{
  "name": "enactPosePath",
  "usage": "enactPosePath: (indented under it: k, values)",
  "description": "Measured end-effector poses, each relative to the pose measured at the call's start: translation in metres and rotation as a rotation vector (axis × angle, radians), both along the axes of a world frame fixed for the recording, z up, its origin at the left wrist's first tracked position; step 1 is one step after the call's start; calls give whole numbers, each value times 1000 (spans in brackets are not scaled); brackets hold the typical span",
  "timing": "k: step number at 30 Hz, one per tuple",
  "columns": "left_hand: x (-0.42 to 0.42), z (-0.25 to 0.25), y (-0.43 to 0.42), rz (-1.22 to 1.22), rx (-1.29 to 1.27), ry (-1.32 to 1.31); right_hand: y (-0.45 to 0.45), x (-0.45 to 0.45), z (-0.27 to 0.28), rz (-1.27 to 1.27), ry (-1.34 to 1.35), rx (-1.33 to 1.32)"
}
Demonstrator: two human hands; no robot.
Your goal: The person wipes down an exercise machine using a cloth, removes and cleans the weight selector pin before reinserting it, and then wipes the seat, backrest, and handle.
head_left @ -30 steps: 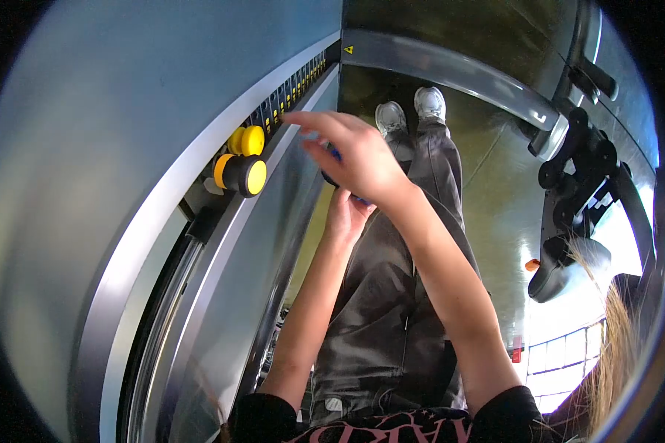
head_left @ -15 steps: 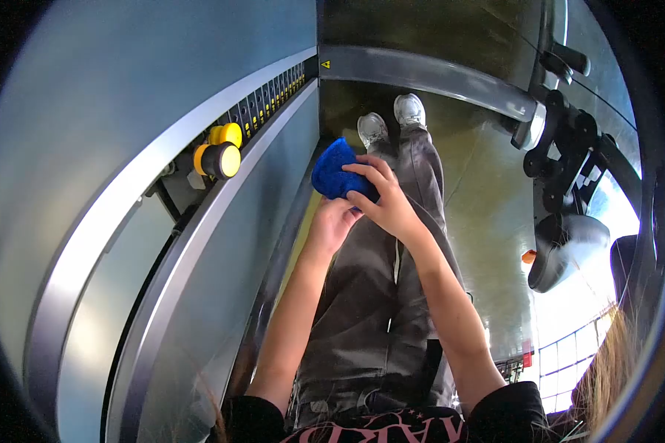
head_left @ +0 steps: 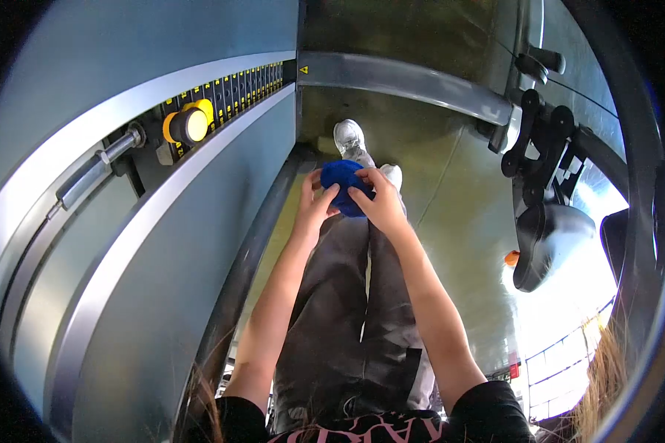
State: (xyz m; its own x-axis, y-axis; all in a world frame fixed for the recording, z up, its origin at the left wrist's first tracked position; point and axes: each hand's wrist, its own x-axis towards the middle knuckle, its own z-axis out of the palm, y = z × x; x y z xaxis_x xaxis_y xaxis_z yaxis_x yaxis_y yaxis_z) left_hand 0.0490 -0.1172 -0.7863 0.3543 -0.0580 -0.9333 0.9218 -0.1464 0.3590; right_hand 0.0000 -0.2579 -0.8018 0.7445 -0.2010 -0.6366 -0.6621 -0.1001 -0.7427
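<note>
Standing here, I see the left hand (head_left: 315, 202) and right hand (head_left: 381, 199), grip clamped on a bunched blue bundle (head_left: 342, 176), seemingly cloth, over the dark grey trousers' (head_left: 325, 295) far end. Should either hand slacken, it could slip and drop to the glossy greenish floor (head_left: 454, 192).

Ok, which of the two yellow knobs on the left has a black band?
The front knob, its black band sitting just behind a yellow face; the other knob, partly hidden behind it, shows only yellow.

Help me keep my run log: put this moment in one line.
left hand: holds cloth | right hand: holds cloth | cloth: blue, bunched | knobs: untouched
</note>
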Motion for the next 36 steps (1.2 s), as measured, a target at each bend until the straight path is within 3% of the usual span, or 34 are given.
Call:
enactPosePath:
  k: [6,10,11,16,22,26,28,30,32,35,36]
  values:
    - [-3,-31,-7,-85,-71,-198,-10,-11,-29,-10,9,-13]
    - [-12,-60,-7,-60,-254,-304,-16,-13,-54,-30,-44,23]
    - [-15,-72,-7,-139,-158,-323,-20,-8,-61,10,-70,-16]
    - [-22,-122,-17,-120,-208,-428,-36,-3,-100,160,-257,-191]
    - [-8,-184,-10,-123,-91,-379,-28,20,-172,197,-218,-161]
    - [2,-224,14,249,-81,-372,20,60,-235,82,-5,28]
    - [12,-270,25,441,-77,-268,43,75,-278,231,-176,-103]
    - [20,-318,45,608,-357,-181,61,90,-282,133,-389,-134]
    - [30,-314,35,786,-359,-209,74,109,-299,41,-478,-68]
    - [45,-326,42,883,-615,-257,77,136,-338,163,-447,180]
    - [48,-327,43,885,-595,-252,74,143,-331,209,-409,225]
